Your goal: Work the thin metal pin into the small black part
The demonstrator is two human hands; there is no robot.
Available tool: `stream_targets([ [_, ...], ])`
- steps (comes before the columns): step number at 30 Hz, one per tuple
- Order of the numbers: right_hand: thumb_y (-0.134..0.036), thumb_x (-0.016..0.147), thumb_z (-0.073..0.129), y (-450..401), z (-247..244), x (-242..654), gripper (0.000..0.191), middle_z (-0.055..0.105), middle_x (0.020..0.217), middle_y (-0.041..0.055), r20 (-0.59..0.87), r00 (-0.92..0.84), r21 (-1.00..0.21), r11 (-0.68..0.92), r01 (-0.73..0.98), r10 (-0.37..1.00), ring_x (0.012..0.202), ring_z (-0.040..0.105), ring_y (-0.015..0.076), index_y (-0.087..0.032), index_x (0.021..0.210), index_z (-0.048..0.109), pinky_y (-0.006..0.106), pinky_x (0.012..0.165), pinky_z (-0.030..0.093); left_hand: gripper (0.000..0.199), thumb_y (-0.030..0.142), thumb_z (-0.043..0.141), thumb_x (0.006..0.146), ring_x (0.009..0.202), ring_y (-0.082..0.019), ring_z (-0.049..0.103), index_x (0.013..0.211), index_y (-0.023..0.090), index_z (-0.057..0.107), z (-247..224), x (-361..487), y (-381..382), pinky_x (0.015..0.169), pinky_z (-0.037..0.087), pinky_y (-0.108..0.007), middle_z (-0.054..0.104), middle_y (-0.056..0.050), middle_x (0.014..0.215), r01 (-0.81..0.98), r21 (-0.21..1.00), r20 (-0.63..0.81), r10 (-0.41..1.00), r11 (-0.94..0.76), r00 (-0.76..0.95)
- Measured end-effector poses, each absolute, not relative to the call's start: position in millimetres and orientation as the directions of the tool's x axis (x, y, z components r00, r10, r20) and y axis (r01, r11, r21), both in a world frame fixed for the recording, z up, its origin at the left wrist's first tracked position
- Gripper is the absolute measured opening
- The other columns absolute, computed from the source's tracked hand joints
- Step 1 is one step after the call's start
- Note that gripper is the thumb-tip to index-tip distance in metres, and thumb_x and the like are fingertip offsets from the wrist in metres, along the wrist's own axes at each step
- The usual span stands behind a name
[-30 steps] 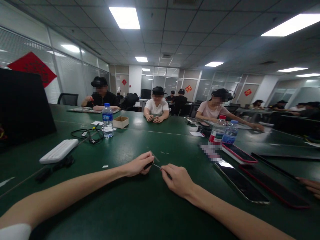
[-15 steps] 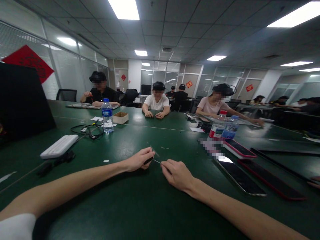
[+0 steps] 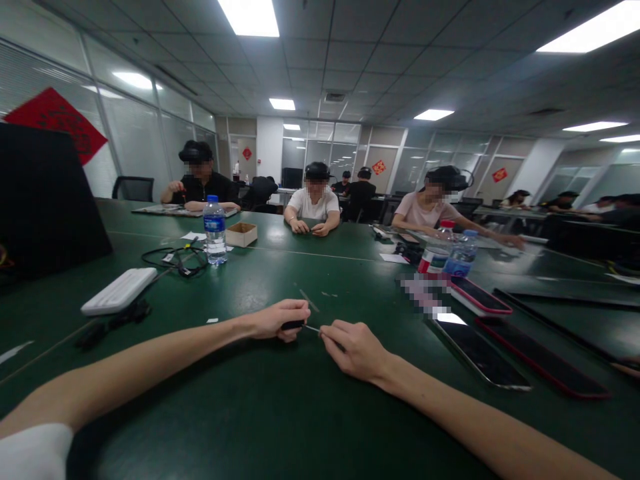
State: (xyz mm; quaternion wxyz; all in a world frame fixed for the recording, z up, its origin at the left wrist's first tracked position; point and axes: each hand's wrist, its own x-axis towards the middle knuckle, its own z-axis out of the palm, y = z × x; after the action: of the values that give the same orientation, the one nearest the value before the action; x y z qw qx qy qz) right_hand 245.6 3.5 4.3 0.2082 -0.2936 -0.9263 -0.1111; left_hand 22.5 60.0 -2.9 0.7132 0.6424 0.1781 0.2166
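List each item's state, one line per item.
Left hand: closed on tool
Right hand: closed at tool's tip
Left bottle: upright, capped
Red-capped bottle: upright, capped
Right bottle: upright, capped
Small box: open
Black cable: loosely coiled
Silver-edged phone: lying flat
Pink-edged phone: lying flat
Red-edged phone: lying flat

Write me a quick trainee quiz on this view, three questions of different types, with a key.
1. Multiple choice: which part of the slim tool is in the left hand?
A) The far tip of its shaft
B) Its dark handle
C) No part of it

2. True or false: from the wearer's view, the red-capped bottle stands to the right of the open box.

3. Fill in the blank: the bottle just left of the open box has a ____ cap.

Key: 1. B; 2. True; 3. blue
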Motion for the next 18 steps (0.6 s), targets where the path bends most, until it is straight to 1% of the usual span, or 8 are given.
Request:
stream_targets([
  [2,-0.024,0.095,0.041,1,6,243,0.025,0.060,0.076,0.0029,0.433,-0.767,0.132,0.808,0.574,0.474,0.059,0.050,0.0084,-0.015,0.100,0.064,0.019,0.052,0.035,0.030,0.044,0.058,0.086,0.038,-0.005,0.029,0.082,0.019,0.041,-3,25,61,0.041,0.022,-0.017,0.036,0.009,0.051,-0.066,0.994,0.008,0.538,0.088,0.843],
  [4,-0.024,0.095,0.041,-1,7,240,0.025,0.060,0.077,0.0027,0.426,-0.775,0.150,0.808,0.570,0.467,0.058,0.049,0.0083,-0.015,0.101,0.064,0.019,0.050,0.034,0.031,0.044,0.060,0.085,0.039,-0.005,0.030,0.081,0.019,0.041,-4,26,62,0.041,0.021,-0.017,0.038,0.009,0.054,-0.078,0.991,0.004,0.550,0.113,0.835],
  [6,-0.024,0.095,0.041,-1,7,240,0.026,0.061,0.077,0.0033,0.447,-0.747,0.119,0.795,0.594,0.492,0.059,0.050,0.0083,-0.015,0.100,0.064,0.019,0.051,0.035,0.029,0.044,0.057,0.087,0.038,-0.005,0.027,0.083,0.019,0.043,-5,26,64,0.041,0.022,-0.018,0.036,0.009,0.050,-0.118,0.983,0.017,0.566,0.143,0.824],
  [9,-0.024,0.095,0.040,1,6,242,0.027,0.062,0.079,0.0047,0.482,-0.668,0.023,0.754,0.657,0.567,0.062,0.053,0.0093,-0.014,0.097,0.065,0.019,0.056,0.040,0.025,0.042,0.051,0.090,0.036,-0.006,0.025,0.085,0.019,0.046,-8,25,68,0.043,0.025,-0.019,0.032,0.010,0.044,-0.164,0.972,0.037,0.574,0.171,0.818],
  [12,-0.025,0.095,0.040,4,3,243,0.029,0.064,0.082,0.0056,0.491,-0.602,-0.047,0.709,0.704,0.630,0.066,0.057,0.0109,-0.015,0.099,0.066,0.021,0.060,0.043,0.024,0.041,0.050,0.091,0.036,-0.007,0.025,0.084,0.019,0.046,-9,24,70,0.043,0.026,-0.020,0.032,0.010,0.044,-0.189,0.963,0.044,0.582,0.190,0.812],
  [18,-0.027,0.095,0.040,6,2,242,0.030,0.066,0.083,0.0060,0.491,-0.573,-0.065,0.683,0.727,0.656,0.066,0.058,0.0114,-0.015,0.101,0.067,0.021,0.061,0.043,0.022,0.040,0.049,0.092,0.036,-0.007,0.024,0.087,0.019,0.045,-7,25,68,0.043,0.024,-0.020,0.034,0.010,0.044,-0.213,0.960,0.070,0.582,0.182,0.810],
])
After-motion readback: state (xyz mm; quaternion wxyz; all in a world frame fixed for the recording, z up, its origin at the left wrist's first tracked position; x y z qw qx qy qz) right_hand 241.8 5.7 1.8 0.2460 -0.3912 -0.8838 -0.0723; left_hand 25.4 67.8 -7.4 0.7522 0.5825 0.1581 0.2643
